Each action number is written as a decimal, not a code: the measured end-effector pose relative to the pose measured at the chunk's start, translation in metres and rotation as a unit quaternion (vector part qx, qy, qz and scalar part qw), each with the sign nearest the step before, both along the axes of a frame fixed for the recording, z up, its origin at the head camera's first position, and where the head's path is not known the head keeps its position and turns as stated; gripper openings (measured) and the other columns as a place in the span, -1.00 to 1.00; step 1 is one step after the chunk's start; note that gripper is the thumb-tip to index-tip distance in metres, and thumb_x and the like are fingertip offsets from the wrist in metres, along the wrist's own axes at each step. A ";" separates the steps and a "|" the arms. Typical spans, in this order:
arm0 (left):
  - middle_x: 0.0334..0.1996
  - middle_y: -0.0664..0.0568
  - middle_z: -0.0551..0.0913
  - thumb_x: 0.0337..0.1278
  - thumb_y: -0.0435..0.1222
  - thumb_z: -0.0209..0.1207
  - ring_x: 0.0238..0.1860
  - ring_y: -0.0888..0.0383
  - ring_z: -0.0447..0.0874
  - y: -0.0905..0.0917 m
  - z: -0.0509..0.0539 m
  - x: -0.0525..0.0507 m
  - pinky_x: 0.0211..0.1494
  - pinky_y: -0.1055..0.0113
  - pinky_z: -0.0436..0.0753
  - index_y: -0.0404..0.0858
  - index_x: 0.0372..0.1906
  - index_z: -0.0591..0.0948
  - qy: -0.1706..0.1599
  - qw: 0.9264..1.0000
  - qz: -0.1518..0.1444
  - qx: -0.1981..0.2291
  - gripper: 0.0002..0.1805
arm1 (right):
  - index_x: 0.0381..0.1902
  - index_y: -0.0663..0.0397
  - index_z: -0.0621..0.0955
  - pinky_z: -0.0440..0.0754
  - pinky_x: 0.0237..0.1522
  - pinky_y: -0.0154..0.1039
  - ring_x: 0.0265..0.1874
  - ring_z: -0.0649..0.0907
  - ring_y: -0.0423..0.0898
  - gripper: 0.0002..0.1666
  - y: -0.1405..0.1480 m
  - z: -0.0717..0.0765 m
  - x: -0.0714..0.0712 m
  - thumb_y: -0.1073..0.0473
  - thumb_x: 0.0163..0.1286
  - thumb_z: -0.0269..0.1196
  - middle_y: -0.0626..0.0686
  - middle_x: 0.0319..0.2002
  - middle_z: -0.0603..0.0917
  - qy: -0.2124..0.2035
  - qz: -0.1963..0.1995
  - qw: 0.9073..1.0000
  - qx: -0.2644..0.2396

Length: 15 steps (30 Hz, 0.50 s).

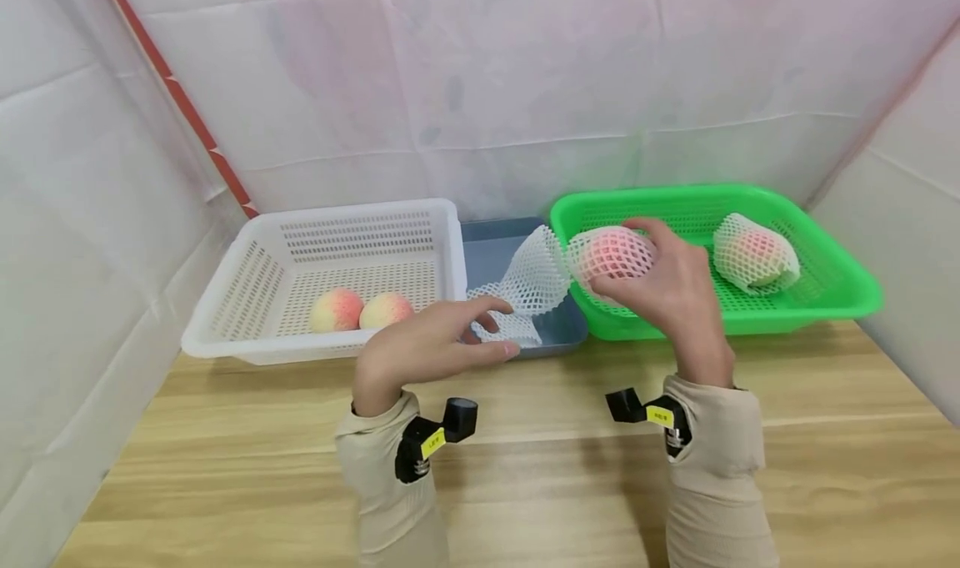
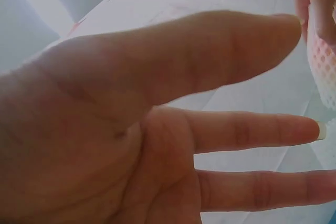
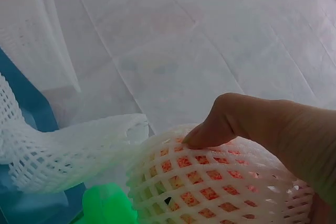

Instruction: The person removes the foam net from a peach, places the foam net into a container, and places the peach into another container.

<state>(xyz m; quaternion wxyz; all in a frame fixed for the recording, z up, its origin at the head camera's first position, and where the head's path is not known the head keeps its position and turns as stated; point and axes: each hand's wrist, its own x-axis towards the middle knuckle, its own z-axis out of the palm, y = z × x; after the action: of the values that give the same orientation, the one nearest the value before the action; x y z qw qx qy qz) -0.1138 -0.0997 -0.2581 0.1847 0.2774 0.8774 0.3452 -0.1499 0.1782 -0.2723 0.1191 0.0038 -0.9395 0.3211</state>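
right hand (image 1: pixel 667 280): grips netted peach (image 1: pixel 615 255) at green basket (image 1: pixel 855 289), right. left hand (image 1: pixel 435 334): empty, fingers apart, partly hides white basket (image 1: pixel 360 247). palm (image 2: pixel 152 169): left wrist view only.

A round peach (image 1: pixel 618 251), rosy red with paler patches, sits inside a white foam net (image 1: pixel 577 257) of diamond mesh. The fingers of the right hand (image 1: pixel 671 280) grip it over the left end of the green basket (image 1: pixel 851 289). The net stretches over the fruit, its narrower end pointing left.

Just left of it, a loose white foam sleeve (image 1: pixel 536 272) rises tilted from the blue-grey tray (image 1: pixel 495 247), its upper end tapered. More white netting (image 1: pixel 510 329) lies flatter at the tray's near side, beside the fingers of the left hand (image 1: pixel 427 343).
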 end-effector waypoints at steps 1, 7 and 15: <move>0.07 -0.04 0.59 0.29 -0.01 0.12 -0.01 0.11 0.60 -0.001 0.000 0.000 0.08 0.23 0.55 -0.09 0.31 0.40 -0.001 1.000 0.007 -0.004 -0.46 | 0.30 -0.03 0.43 0.51 -0.42 -0.10 -0.26 0.56 0.15 -0.09 -0.002 0.001 0.001 -0.06 -0.03 0.49 0.30 -0.07 0.60 0.005 0.003 1.000 -0.001; 0.02 0.03 0.60 0.27 0.01 0.13 -0.03 0.13 0.58 -0.011 0.002 -0.002 0.05 0.21 0.56 -0.06 0.30 0.41 -0.004 0.999 0.038 -0.033 -0.45 | 0.26 -0.04 0.47 0.50 -0.42 -0.15 -0.31 0.57 0.11 -0.12 -0.008 0.003 0.004 -0.03 -0.06 0.51 0.26 -0.11 0.62 0.024 0.018 1.000 -0.003; 0.03 0.01 0.60 0.28 0.01 0.13 -0.03 0.11 0.58 -0.013 -0.001 -0.004 0.06 0.19 0.57 -0.08 0.32 0.41 -0.003 0.998 0.038 -0.042 -0.44 | 0.23 -0.04 0.49 0.52 -0.45 -0.17 -0.34 0.59 0.10 -0.16 -0.007 0.005 0.009 -0.01 -0.05 0.51 0.23 -0.12 0.63 0.031 0.026 0.999 -0.010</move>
<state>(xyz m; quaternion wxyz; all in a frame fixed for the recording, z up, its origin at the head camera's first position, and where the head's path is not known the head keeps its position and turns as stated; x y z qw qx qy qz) -0.1175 -0.1130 -0.2590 0.1854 0.2344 0.9006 0.3156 -0.1404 0.1716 -0.2669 0.1402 0.0370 -0.9318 0.3328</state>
